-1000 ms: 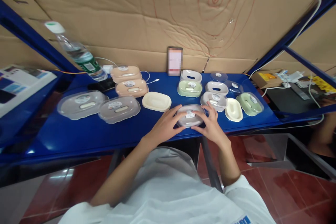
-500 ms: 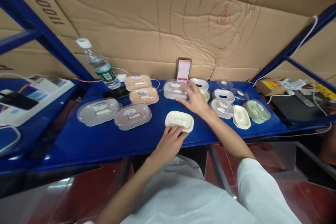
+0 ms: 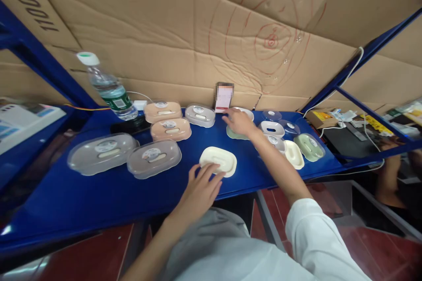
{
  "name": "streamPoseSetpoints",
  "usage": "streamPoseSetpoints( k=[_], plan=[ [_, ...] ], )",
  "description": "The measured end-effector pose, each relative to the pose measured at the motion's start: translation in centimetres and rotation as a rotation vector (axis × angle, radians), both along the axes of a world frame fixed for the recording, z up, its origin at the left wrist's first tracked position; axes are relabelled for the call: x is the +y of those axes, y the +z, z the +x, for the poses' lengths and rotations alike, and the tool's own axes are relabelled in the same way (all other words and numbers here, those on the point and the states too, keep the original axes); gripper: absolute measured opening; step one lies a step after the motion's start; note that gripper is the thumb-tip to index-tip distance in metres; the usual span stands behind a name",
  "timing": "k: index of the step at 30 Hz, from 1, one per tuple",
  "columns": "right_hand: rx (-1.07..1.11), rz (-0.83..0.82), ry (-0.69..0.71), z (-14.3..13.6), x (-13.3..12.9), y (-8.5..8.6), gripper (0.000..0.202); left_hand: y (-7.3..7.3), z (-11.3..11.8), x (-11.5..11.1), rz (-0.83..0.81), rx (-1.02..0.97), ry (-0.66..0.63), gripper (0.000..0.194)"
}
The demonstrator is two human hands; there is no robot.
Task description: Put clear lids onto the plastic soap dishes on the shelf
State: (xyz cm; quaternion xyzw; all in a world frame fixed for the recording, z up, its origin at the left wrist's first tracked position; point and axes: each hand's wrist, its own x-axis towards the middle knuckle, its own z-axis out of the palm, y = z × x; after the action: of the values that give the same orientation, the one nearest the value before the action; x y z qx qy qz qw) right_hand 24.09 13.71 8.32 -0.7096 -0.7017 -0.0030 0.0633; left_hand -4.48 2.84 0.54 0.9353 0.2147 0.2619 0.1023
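Note:
A cream oval soap-dish tray (image 3: 216, 154) lies on the blue table in front of me. My left hand (image 3: 202, 184) rests at its near edge, fingers stretched and loosely spread over the rim, not gripping it. Farther back, my right hand (image 3: 240, 121) hovers with fingers apart above a pale green dish (image 3: 233, 132) and a white dish (image 3: 248, 114), covering parts of both. Whether its fingertips touch either cannot be told. Left of that hand stands a grey soap box (image 3: 200, 116) under a clear lid, beside two peach soap boxes (image 3: 171, 129).
Two larger lidded grey boxes (image 3: 154, 158) lie at the left. On the right are a white dish (image 3: 272, 128), clear lids (image 3: 289, 127), a cream dish (image 3: 293, 154) and a green lidded box (image 3: 309, 147). A phone (image 3: 224, 97) and a water bottle (image 3: 110, 90) stand behind.
The lidded grey soap box has moved left, beside the peach boxes, and my right hand has left it for the green and white dishes. The view has shifted; my left hand stays at the cream tray.

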Motion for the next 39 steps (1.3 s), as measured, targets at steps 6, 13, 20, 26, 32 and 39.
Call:
streamPoseSetpoints(
  k=[6,13,20,26,32,39],
  plan=[
    [-0.045,-0.205,-0.061,10.5,-0.2,2.1,0.039,-0.4,-1.9,2.6,0.051,-0.028,0.123,0.030],
    [-0.005,-0.190,0.033,13.8,-0.6,0.3,0.029,-0.3,-2.6,2.4,0.029,0.034,0.129,0.023],
    [0.049,0.074,0.009,14.5,-4.0,1.7,0.028,-0.7,-3.4,1.6,0.046,0.090,0.162,0.024],
    [0.302,0.379,0.262,7.1,-12.3,0.7,0.027,-1.4,-4.2,1.6,-0.067,0.006,0.198,0.044],
    [0.360,0.305,0.472,-3.5,-17.8,-3.6,0.021,-0.9,-4.2,3.1,-0.077,-0.006,0.116,0.075],
    [0.212,0.355,0.476,-6.7,-18.3,-7.8,0.044,-1.5,-4.5,3.7,-0.128,0.019,0.041,0.054]
  ],
)
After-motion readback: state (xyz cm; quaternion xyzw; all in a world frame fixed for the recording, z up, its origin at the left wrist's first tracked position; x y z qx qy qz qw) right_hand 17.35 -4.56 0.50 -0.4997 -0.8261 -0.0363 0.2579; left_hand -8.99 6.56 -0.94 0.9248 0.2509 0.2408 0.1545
